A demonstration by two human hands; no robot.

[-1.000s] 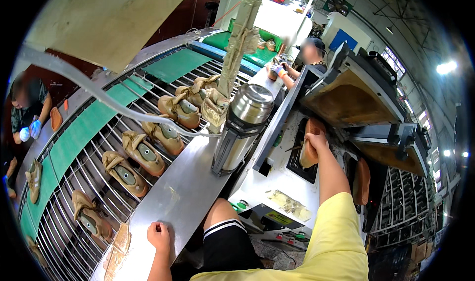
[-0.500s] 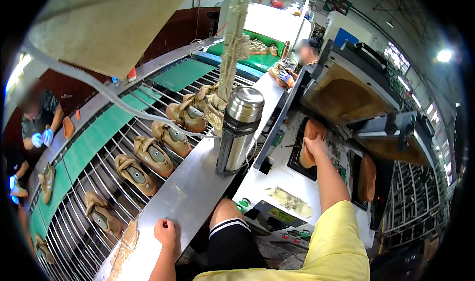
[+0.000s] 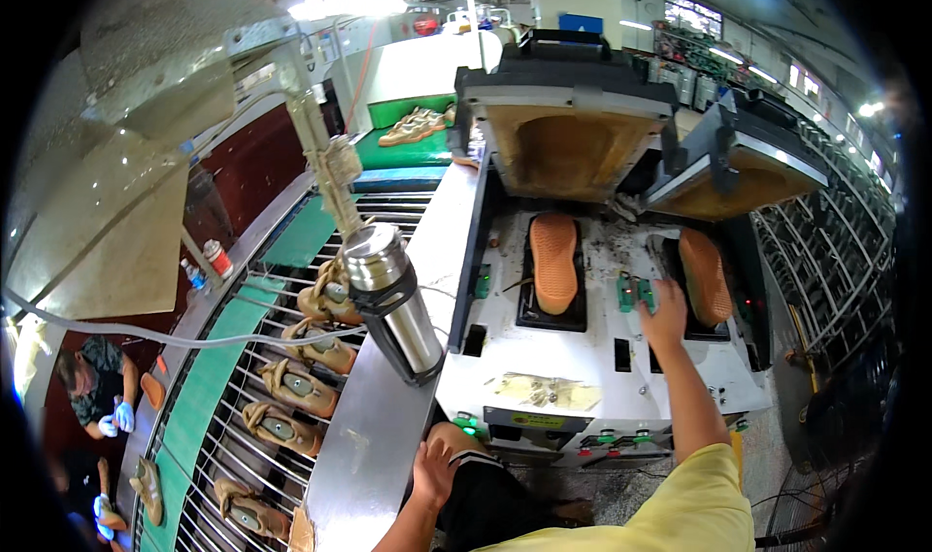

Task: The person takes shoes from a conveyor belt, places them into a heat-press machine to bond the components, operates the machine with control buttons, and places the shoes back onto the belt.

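Note:
Two tan shoe soles lie on the white press machine [image 3: 466, 382]. The left sole [image 3: 553, 261] rests tread up on a black pad [image 3: 551, 316]; the right sole [image 3: 705, 278] leans on a second pad [image 3: 714, 332]. My right hand [image 3: 664, 317] is between them, fingers apart and holding nothing, close to small green blocks [image 3: 633, 291] and just left of the right sole. Beside the metal ledge [image 3: 351, 455], above my thigh, my left hand [image 3: 434, 471] is open with its fingers spread and nothing in it.
Raised press lids [image 3: 573, 154] stand behind the soles. A steel thermos [image 3: 396, 304] sits on the ledge. Left of it, a roller conveyor [image 3: 209, 455] carries several tan shoes [image 3: 298, 389]. Two gloved people [image 3: 97, 387] work at its far side. Wire racks [image 3: 825, 232] stand at right.
My right hand has let go of the left sole and moved right, toward the right one. My left hand has opened and moved off the ledge toward my thigh. The view has turned right.

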